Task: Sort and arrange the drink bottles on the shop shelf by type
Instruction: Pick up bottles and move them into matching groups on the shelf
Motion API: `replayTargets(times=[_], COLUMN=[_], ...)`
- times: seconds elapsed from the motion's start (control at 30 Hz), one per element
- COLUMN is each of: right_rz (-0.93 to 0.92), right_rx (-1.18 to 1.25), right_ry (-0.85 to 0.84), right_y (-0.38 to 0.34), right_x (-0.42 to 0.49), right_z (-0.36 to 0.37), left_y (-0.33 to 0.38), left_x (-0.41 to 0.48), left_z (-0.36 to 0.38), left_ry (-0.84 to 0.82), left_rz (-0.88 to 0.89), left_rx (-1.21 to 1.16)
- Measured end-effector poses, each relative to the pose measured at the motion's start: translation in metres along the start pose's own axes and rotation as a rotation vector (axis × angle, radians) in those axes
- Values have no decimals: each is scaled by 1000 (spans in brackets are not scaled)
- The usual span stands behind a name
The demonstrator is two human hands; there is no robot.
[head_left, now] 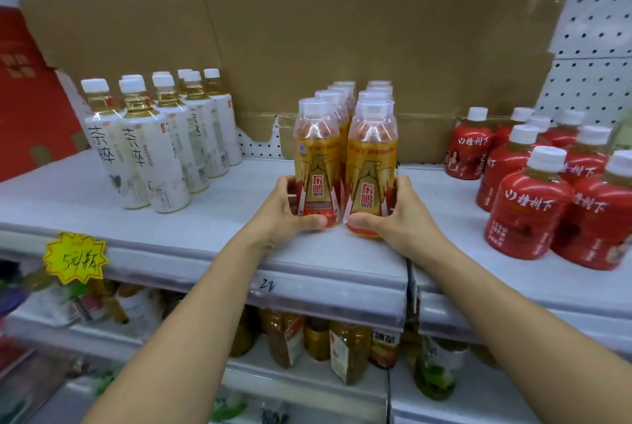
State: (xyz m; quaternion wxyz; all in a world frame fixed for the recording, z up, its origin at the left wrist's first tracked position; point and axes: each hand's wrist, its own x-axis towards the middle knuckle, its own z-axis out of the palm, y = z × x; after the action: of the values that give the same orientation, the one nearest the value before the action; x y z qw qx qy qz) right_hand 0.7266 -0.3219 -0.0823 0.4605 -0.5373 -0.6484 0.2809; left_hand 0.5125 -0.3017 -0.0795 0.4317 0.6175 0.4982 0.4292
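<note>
Noted a red carton (30, 99) at the far left edge, past the shelf's left end. Found a cluster of white-label tea bottles (160, 150) with white caps, standing upright on the left part of the shelf (85, 198) in short rows running near to far. Spotted a yellow starburst price tag (75, 258) with handwriting on it, hung on the shelf's near lip below them. Saw a brown cardboard sheet (342, 30) standing along the far side of the shelf, behind the drinks.

Found the orange energy-drink bottles (345, 99) at mid-shelf, upright, in two rows side by side running near to far, well apart from the tea bottles. Saw the left grip (287, 215) curled round the lower part of the left front bottle (318, 164), thumb across the front, fingers round the left side. Saw the right grip (396, 215) wrapped the same way round the foot of the right front bottle (371, 164), thumb in front, fingers on the right side. Found those two bottles touching and the thumb tips almost meeting. Could not tell whether either bottle rested on the shelf or hung just above it.

Found squat red-label bottles (533, 191) with white caps grouped on the right part of the shelf. Noted white pegboard (598, 30) at far right. Made out blurred amber bottles (342, 348) on the lower shelf beneath.
</note>
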Motion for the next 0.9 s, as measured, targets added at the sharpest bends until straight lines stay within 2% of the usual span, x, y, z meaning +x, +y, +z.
replayTargets(times=[0.43, 0.5, 0.6, 0.63, 0.7, 0.77, 0.83, 0.9], right_rz=[38, 55, 116, 134, 141, 85, -68, -252], right_rx=[83, 88, 96, 80, -19, -129, -183, -253], right_ry=[-50, -52, -52, -70, -80, -12, 113, 266], right_y=[-10, -11, -13, -16, -21, -26, -30, -33], right_x=[-10, -11, -14, -16, -23, -35, -47, -57], right_z=[-5, -5, -8, -10, -17, -27, -43, -64], left_y=[-4, 0, 11, 15, 25, 32, 39, 46], left_x=[2, -2, -16, -23, -41, -63, -80, -84], left_z=[-10, -9, -5, -2, 10, 27, 49, 76], left_ry=[-23, -26, -21, 34, 260, 404, 296, 123], left_rz=[-27, -44, -21, 18, 146, 410, 654, 781], left_rx=[-100, -72, 101, 170, 269, 295, 334, 365])
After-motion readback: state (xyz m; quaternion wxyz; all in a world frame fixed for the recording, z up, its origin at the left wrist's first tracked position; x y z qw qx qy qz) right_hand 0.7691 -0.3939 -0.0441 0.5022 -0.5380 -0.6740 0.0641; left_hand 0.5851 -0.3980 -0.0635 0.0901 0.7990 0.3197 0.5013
